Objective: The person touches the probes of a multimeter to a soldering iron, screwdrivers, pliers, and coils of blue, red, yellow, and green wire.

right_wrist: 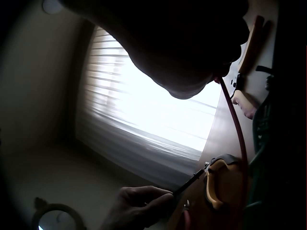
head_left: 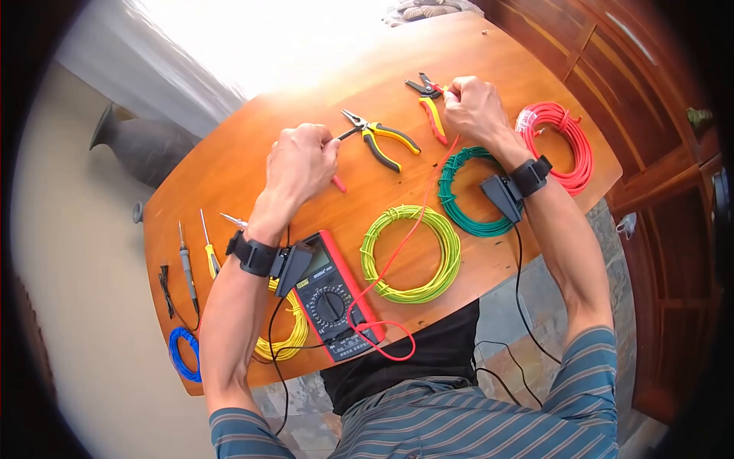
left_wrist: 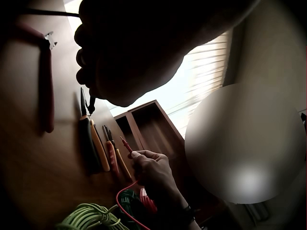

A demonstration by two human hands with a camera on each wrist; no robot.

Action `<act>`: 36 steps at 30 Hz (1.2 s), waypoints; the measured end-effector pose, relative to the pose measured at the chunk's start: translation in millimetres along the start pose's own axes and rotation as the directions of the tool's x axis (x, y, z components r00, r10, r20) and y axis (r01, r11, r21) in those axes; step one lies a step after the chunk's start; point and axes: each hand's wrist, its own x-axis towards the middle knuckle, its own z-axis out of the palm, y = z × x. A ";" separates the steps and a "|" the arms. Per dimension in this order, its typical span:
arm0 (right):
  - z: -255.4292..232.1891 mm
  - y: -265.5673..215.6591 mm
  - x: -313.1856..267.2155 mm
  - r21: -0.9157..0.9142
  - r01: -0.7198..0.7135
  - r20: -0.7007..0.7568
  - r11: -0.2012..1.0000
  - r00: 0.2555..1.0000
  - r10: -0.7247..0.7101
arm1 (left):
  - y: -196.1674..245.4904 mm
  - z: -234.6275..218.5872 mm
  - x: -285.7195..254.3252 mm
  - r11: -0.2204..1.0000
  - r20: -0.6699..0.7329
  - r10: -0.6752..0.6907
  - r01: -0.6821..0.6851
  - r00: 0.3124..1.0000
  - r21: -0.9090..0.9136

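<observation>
My left hand [head_left: 302,162] grips a black test probe [head_left: 349,133], its tip pointing right toward the long-nose pliers [head_left: 391,144] with black and yellow handles. In the right wrist view the same black probe [right_wrist: 191,181] sticks out from the fingers. My right hand [head_left: 475,107] pinches a red test probe [left_wrist: 125,145] by its handle, its tip overlapping the wire strippers [head_left: 430,115] from above. A red lead [head_left: 405,237] runs from it to the multimeter [head_left: 330,302] at the table's near edge. Red-handled cutters [left_wrist: 48,91] lie beneath my left hand, mostly hidden in the head view.
Wire coils lie along the near side: yellow-green [head_left: 371,268], dark green [head_left: 451,206], red [head_left: 585,157], yellow [head_left: 294,336] and blue [head_left: 177,359]. A soldering iron [head_left: 188,271] and a screwdriver [head_left: 211,260] lie at the left. Wooden cabinets [head_left: 665,229] stand beyond the table's right edge.
</observation>
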 end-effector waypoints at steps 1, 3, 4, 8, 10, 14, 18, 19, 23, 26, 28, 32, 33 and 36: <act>0.9 2.2 2.5 0.001 -0.002 0.002 1.000 1.000 0.002 | 1.1 -2.4 0.6 0.999 0.029 -0.026 0.026 0.999 0.024; 1.5 4.9 5.9 -0.144 -0.009 0.053 0.989 0.998 0.017 | 4.9 -6.4 -0.2 0.999 0.023 -0.016 0.016 1.000 0.029; 2.2 6.7 6.6 -0.144 -0.009 0.058 0.990 0.998 0.018 | 5.4 -6.5 -0.9 0.999 0.015 -0.005 0.005 1.000 0.032; -0.4 9.0 7.0 -0.068 -0.011 0.020 0.998 1.000 0.012 | 3.2 -1.4 -2.3 0.996 -0.064 0.081 -0.080 0.995 0.028; 0.2 10.8 7.6 -0.038 -0.003 0.020 0.999 1.000 0.004 | 7.0 -3.0 -0.9 0.997 -0.071 0.067 -0.066 0.995 0.028; 10.7 17.8 9.3 -0.158 0.017 -0.035 0.987 0.999 -0.023 | 8.8 -1.0 0.7 0.997 0.027 -0.042 0.040 0.999 0.070; -3.9 -14.3 -2.2 0.054 0.061 0.066 0.997 0.996 -0.065 | 7.3 -2.1 -0.9 0.996 0.037 -0.030 0.027 0.999 0.081; 3.7 -16.4 -3.4 0.053 0.060 0.069 0.997 0.996 -0.064 | 6.4 -2.6 -1.0 0.998 0.039 -0.026 0.023 0.999 0.066; 30.1 -35.3 -8.7 0.096 0.406 0.078 0.909 0.907 -0.413 | 1.9 -4.1 -3.4 0.998 0.037 -0.062 0.060 0.997 0.034; 30.5 -52.5 -12.0 -0.015 0.258 0.261 0.966 0.934 -0.245 | 1.4 -4.3 -6.0 0.996 0.032 -0.057 0.055 0.998 0.073; 32.4 -50.3 -10.7 -0.034 0.289 0.245 0.957 0.930 -0.272 | 2.8 -5.4 -5.8 0.996 0.040 -0.060 0.057 0.997 0.075; 16.4 -40.8 -5.0 -0.032 0.299 -0.005 0.954 0.954 -0.299 | 10.6 -9.2 -6.6 0.993 0.004 -0.026 0.025 1.000 0.118; 7.9 -38.8 -3.1 -0.037 0.295 -0.005 0.955 0.955 -0.296 | 13.7 -12.0 -4.5 0.996 -0.009 -0.002 0.003 1.000 0.091; -11.5 -23.0 8.9 0.029 -0.008 -0.014 1.000 1.000 0.009 | 28.7 -17.4 7.1 0.998 -0.044 0.050 -0.049 0.998 0.043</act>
